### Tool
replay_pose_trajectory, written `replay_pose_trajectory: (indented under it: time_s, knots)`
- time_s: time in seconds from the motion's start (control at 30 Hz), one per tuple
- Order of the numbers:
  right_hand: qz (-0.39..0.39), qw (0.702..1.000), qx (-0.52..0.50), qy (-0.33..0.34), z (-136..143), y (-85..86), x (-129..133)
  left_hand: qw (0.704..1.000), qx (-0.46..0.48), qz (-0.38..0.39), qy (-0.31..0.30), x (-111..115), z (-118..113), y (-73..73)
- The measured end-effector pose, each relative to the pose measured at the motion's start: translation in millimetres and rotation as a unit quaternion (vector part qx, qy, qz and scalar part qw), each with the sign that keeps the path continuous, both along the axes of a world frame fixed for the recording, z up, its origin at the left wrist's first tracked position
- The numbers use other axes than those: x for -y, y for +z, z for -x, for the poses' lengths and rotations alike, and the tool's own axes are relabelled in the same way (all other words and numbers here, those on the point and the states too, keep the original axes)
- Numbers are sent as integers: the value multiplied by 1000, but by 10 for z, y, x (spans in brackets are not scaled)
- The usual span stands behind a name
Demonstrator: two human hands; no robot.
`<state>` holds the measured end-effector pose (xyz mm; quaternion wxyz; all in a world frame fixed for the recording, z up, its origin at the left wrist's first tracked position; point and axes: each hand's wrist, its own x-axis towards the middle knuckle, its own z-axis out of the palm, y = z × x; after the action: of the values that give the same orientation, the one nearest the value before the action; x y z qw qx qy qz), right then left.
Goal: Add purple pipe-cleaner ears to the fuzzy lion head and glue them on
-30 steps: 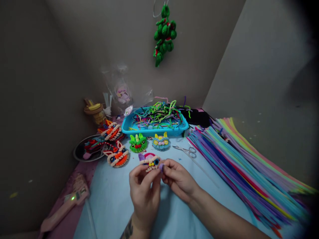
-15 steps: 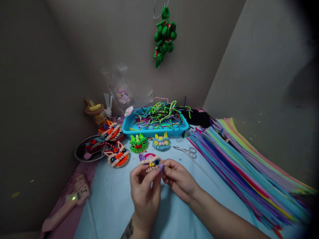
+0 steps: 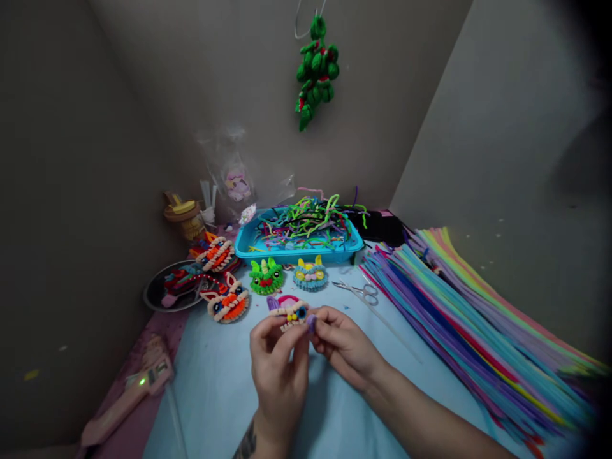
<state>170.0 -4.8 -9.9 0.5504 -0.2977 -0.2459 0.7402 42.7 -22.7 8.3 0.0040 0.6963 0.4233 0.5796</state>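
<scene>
Face piece: the cream-and-pink fuzzy animal face with a purple ear [image 3: 288, 312] is in my left hand, above the pale blue table cover [image 3: 215, 395].
My left hand [image 3: 280, 366]: fingers and thumb closed on the face's lower edge.
My right hand [image 3: 345, 344]: thumb and forefinger pinched together on the small purple fuzzy piece [image 3: 312, 324], right beside the face.
Beyond my fingers: a green horned fuzzy face [image 3: 266, 276] and a blue-and-yellow fuzzy face [image 3: 310, 274], side by side before the bright blue plastic tray of tangled stems [image 3: 299, 257].
Left: two orange-and-cream fuzzy faces [image 3: 228, 299], a round metal dish [image 3: 155, 303], and a pink glue gun [image 3: 122, 405], its light green.
Right: silver scissors [image 3: 367, 293], then long multicoloured fuzzy stems [image 3: 459, 325].
</scene>
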Motion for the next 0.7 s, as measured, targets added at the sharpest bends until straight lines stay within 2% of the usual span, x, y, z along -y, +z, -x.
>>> replay_pose_trajectory:
  time_s: [0.7]
  knots:
    - [0, 1000, 7, -3, -2, -14, -5, 1000, 1, 17, 7, 1, 1, -15]
